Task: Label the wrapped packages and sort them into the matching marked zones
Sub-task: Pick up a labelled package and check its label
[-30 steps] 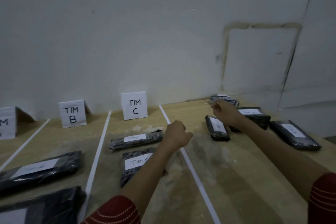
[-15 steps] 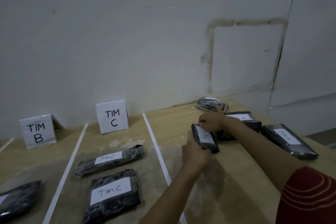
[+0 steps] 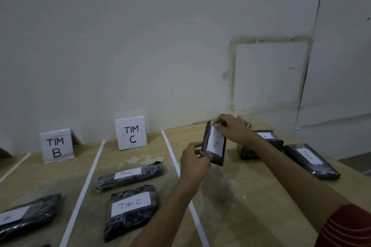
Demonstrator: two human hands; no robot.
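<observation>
Fig.: Left grip (image 3: 193, 163) is clamped on the lower end of the wrapped pkg (image 3: 218, 159), thumb on its front face. Right grip (image 3: 233, 128) is clamped on the upper end, fingertips at the top corner of the white label (image 3: 215, 142) (handwritten "Tim C"). The pkg is held tilted between both, apparently lifted off the worktop (image 3: 241, 196), just right of the tape line (image 3: 176, 166), i.e. outside the zone headed by the TIM C sign (image 3: 131, 133). Two pkgs marked Tim C, a long one (image 3: 130, 175) and a squarer one (image 3: 131, 209), already lie in that zone, and two more labelled pkgs (image 3: 312, 161) wait at right. Likely faults: (1) the label's top corner lifts or creases if released before being pressed flat, since the film looks slick and wrinkled; (2) the pkg slips from end-only pinches during the carry leftward, esp. if one grip lets go early; (3) it gets set astride the tape line or atop a pkg already there, leaving the sort ambiguous; (4) a forearm sweeping left brushes the squarer pkg.
</observation>
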